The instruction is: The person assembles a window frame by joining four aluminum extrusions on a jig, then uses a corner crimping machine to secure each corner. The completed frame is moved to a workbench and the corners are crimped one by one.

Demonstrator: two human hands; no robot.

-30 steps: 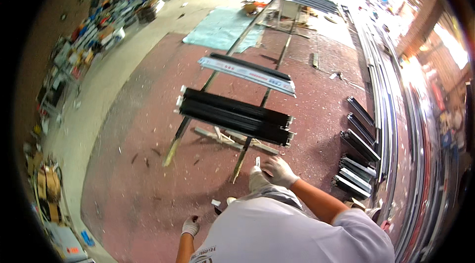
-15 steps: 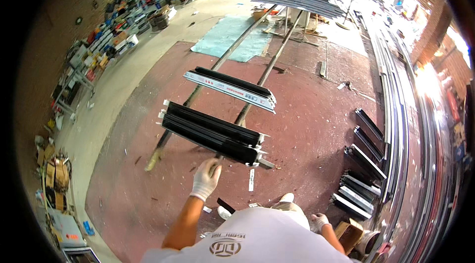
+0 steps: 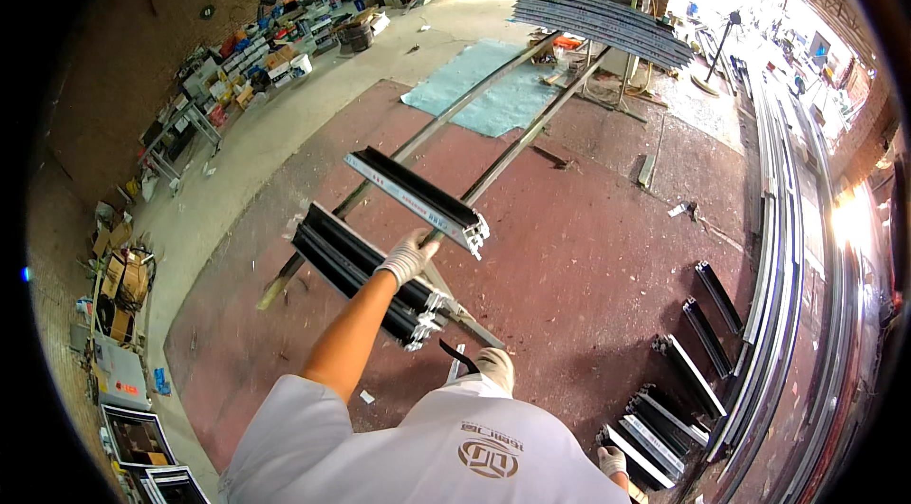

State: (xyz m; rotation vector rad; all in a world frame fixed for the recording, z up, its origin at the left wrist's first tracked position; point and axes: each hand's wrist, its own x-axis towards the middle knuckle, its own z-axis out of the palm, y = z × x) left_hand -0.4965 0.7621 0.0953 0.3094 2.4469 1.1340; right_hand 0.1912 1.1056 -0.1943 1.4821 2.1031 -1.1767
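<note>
My left hand (image 3: 408, 259), in a white glove, reaches forward, and its fingers curl over the top of a stack of short black metal profiles (image 3: 351, 267). The stack lies across two long metal rails (image 3: 493, 86) on the red floor. A single black profile with a pale edge (image 3: 418, 200) lies across the same rails just beyond the hand. My right hand (image 3: 612, 459), also gloved, hangs low at my right side near several black profiles (image 3: 664, 409) on the floor. Its fingers are too small to read.
A bundle of long grey profiles (image 3: 607, 25) rests on a stand at the far end of the rails. Long metal lengths (image 3: 788, 219) run along the right wall. Cluttered shelves and boxes (image 3: 237, 77) line the left wall. A teal mat (image 3: 484, 91) lies on the floor.
My right hand has dropped from in front of me to my side. My left arm has come up and reached out onto the black stack. The view has shifted closer to the rails.
</note>
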